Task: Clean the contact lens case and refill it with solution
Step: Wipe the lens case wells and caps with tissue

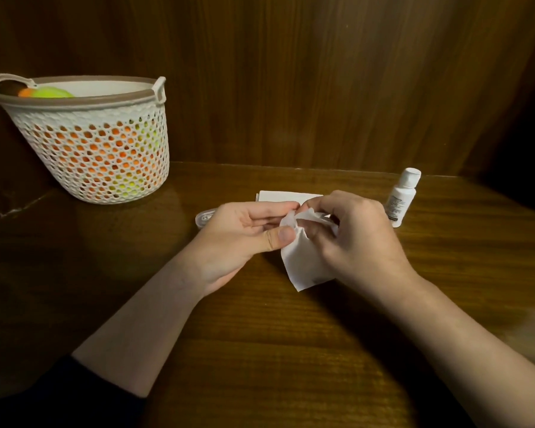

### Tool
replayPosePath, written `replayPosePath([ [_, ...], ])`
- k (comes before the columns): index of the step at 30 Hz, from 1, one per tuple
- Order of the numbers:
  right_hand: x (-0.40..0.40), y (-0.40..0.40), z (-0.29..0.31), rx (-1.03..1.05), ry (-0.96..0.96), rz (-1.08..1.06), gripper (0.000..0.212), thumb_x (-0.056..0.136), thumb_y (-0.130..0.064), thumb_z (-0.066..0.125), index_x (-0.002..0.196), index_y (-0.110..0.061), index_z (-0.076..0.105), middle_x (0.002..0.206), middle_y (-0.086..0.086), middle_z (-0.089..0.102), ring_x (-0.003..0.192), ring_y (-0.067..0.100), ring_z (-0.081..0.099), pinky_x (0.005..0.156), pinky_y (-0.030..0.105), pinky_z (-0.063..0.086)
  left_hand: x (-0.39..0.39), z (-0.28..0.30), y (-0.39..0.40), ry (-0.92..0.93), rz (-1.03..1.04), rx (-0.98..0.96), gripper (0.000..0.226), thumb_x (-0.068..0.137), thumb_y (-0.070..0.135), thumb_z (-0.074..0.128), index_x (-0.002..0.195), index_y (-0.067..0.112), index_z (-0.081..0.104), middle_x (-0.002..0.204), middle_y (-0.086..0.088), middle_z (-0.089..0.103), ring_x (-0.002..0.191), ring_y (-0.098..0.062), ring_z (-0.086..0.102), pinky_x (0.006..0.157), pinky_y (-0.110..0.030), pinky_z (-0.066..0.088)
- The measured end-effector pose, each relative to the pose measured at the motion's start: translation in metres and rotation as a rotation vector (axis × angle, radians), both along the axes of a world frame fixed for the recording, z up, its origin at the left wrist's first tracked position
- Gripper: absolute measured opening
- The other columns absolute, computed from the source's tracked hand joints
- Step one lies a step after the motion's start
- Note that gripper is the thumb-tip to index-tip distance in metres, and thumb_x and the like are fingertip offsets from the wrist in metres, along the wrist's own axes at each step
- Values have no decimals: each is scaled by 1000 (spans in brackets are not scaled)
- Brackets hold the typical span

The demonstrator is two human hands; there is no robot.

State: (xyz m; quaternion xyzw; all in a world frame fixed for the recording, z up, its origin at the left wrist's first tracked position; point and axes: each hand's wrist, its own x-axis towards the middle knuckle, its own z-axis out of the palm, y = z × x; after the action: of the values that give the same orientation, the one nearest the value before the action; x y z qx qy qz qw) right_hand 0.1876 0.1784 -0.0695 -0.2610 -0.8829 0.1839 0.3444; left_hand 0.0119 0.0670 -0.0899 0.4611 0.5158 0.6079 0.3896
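l. hand [244,230] and r. hand [349,239] both pinch a white tissue [303,261] above the counter [260,350], fingers curled into its bunched top; lens case itself not discernible in the tissue. behind hands: clear lid-like piece [203,218], white folded pad [286,196]. right: solution bottle [402,197], upright. far left: mesh basket [105,149].

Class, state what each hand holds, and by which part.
Both the left hand and right hand pinch the white paper tissue at its crumpled upper end; anything wrapped inside is hidden.
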Motion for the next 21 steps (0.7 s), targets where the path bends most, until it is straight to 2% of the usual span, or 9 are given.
replayPosePath([
  [4,2,9,-3,-267,18,138,6,97,-25,78,100,-29,81,95,-19,77,95,0,70,76,18,50,-1,1,-1,-15,-43,-26,52,81,19,79,131,19,70,131,1,77,127,-11,70,100,-19,55],
  [9,2,18,-6,-396,174,189,6,101,-32,74,101,-32,79,97,-25,78,97,-4,71,69,7,50,-2,9,-2,-69,-118,-33,53,95,32,66,143,9,64,139,-8,73,132,-22,68,111,-33,54],
  [11,3,20,-6,-405,259,162,7,102,-33,72,100,-33,79,98,-28,76,102,-11,67,68,1,47,0,12,-2,-95,-43,-46,57,90,40,68,138,11,66,135,-10,74,127,-23,71,108,-35,56],
  [13,5,22,-5,-413,326,153,7,102,-32,72,100,-34,78,99,-30,75,103,-14,64,68,-2,45,3,16,-1,-189,87,-106,68,82,48,68,138,8,66,133,-15,74,113,-25,74,100,-36,58],
  [15,6,22,-5,-415,349,175,7,102,-32,73,99,-34,78,99,-30,75,103,-15,64,70,-2,45,6,20,0,-256,160,-161,74,82,57,61,133,5,69,114,-18,72,87,-21,67,80,-33,52],
  [17,6,20,-5,-380,317,197,6,101,-34,73,100,-37,78,101,-29,75,106,-13,64,71,0,47,9,21,0,-222,175,-218,68,91,64,50,113,5,77,86,-11,66,68,-14,54,67,-31,40],
  [19,5,18,-4,-334,264,220,5,100,-36,74,100,-40,76,105,-28,75,108,-7,66,72,9,52,10,18,1,-218,172,-267,61,100,62,47,100,6,71,72,-5,57,58,-11,50,59,-29,36],
  [21,5,16,-5,-292,226,241,7,98,-34,75,101,-40,77,106,-26,75,109,-3,67,83,18,51,10,15,2,-216,166,-285,53,102,60,51,99,8,62,64,-1,52,51,-9,50,52,-25,36],
])
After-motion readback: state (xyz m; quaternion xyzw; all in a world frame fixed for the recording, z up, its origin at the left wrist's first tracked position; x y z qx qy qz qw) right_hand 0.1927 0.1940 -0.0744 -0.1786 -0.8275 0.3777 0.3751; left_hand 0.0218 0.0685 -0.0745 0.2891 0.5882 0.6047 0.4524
